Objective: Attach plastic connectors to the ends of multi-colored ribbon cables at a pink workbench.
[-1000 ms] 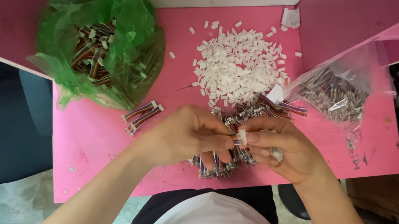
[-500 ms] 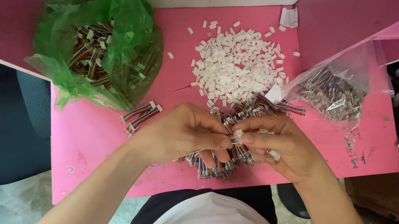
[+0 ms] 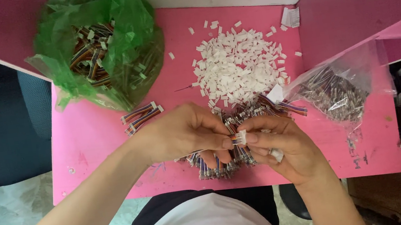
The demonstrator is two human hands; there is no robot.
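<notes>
Pink table (image 3: pixel 94 144) bears white connector pile (image 3: pixel 239 67), green bag (image 3: pixel 101 48).

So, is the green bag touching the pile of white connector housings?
Apart. The head view shows bare pink table between the green bag and the white pile.

You have two hands at work over one pink table (image 3: pixel 94 144): your left hand (image 3: pixel 182 133) and your right hand (image 3: pixel 282 145), with one small wire piece with a white connector (image 3: pixel 240 138) pinched between them. Two bags sit on the table: one green bag (image 3: pixel 95 49) of finished multicoloured wire sets, too many to count, and one clear bag (image 3: pixel 337 89) of loose wires, likewise uncountable. One heap of white connector housings (image 3: pixel 238 64), far past counting. One loose pile of wires (image 3: pixel 258 109) under your hands. Two finished wire sets (image 3: pixel 142 117) lie apart beside the green bag. One folded white paper scrap (image 3: pixel 291 16) at the back.
</notes>
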